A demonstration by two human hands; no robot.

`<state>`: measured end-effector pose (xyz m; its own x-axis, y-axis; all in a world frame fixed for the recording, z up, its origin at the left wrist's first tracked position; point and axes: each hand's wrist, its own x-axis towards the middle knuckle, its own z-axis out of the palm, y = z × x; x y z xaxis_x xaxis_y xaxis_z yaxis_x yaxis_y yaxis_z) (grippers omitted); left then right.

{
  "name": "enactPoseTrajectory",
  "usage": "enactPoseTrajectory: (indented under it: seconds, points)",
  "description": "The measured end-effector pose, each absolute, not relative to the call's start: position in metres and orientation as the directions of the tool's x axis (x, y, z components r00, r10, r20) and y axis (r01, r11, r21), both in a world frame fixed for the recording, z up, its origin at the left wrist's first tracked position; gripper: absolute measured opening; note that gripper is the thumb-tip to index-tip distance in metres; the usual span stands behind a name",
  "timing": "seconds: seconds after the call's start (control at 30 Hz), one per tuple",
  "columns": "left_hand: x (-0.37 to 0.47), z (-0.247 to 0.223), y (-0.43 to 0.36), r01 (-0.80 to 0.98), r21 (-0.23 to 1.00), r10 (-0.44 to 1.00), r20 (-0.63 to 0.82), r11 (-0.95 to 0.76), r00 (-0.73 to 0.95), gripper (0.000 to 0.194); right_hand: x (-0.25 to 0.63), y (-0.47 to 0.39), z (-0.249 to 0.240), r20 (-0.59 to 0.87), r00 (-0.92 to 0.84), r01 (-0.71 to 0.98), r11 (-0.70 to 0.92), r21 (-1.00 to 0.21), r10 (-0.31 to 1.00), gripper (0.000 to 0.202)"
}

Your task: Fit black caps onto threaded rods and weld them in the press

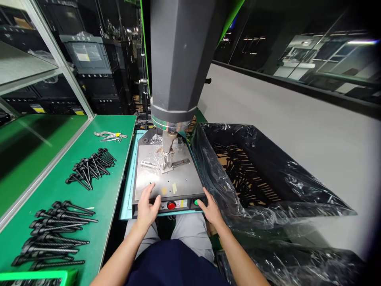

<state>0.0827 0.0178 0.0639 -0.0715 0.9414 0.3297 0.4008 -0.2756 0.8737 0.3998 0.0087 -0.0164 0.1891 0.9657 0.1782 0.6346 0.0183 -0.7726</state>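
Note:
My left hand (148,207) rests on the front left corner of the machine's base, fingers stretched over the metal work plate (184,174) and thumb apart. Whatever lies beneath that hand is hidden. At the front right corner is my right hand (212,207), fingers spread, with its thumb at the green button (196,202). Neither hand holds anything. Between them on the front panel sits a red button (171,205). Above the plate, the grey machine head (178,59) carries a metal tool (169,141) that reaches down to a small fixture (166,166) with clear plastic about it.
On the green table (110,190) at left lie black threaded parts in two groups, the nearer (59,226) and the farther (91,167), plus metal tools (110,136). A green bin (64,274) stands at the near left. Right is a plastic-lined box (253,210) of black parts.

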Motion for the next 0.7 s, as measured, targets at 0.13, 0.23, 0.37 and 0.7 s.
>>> enactPoseTrajectory:
  seconds: [0.13, 0.23, 0.37, 0.7]
  points:
    - [0.117, 0.091, 0.056, 0.0, 0.984, 0.981, 0.179, -0.18, 0.07, 0.067, 0.389, 0.02, 0.01, 0.366, 0.315, 0.628, 0.096, -0.772, 0.876, 0.047]
    - [0.134, 0.104, 0.082, -0.164, 0.981, 0.987, 0.125, -0.107, 0.103, 0.084, 0.369, 0.033, 0.033, 0.366, 0.303, 0.552, 0.151, -0.82, 0.88, 0.041]
    - [0.145, 0.114, 0.099, -0.252, 0.963, 0.992, 0.115, -0.098, 0.054, 0.097, 0.335, 0.056, 0.056, 0.25, 0.164, 0.423, 0.161, -0.892, 0.954, 0.038]
    - [0.139, 0.119, 0.096, -0.191, 0.969, 0.988, 0.153, -0.155, -0.025, 0.078, 0.266, 0.122, 0.094, 0.309, -0.038, 0.362, 0.302, -0.882, 0.95, 0.03]
